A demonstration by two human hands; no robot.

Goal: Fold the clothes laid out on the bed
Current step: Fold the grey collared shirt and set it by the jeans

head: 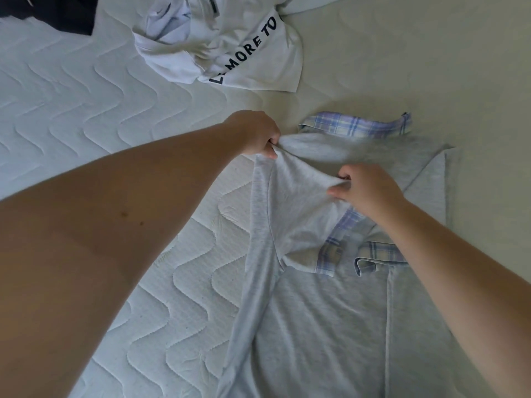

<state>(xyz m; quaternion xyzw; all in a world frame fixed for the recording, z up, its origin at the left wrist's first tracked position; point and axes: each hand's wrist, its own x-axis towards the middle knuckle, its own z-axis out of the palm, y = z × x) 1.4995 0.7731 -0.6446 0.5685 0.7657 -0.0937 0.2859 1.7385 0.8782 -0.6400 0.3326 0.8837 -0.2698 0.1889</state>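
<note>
A light grey shirt (321,326) with lilac plaid collar and cuff trim lies spread on the bed in the lower right. Its left side is lifted and drawn inward over the body. My left hand (255,133) pinches the grey cloth at the upper left of the lifted part. My right hand (365,188) grips a fold of the same cloth a little lower and to the right, near the plaid collar. The cloth hangs slack between the two hands. A plaid cuff (356,124) shows beyond the hands.
A crumpled white T-shirt (238,44) with dark lettering lies at the top middle. A dark garment (57,12) sits in the top left corner. The quilted white mattress (86,104) fills the left; a smooth cream sheet (416,58) covers the right.
</note>
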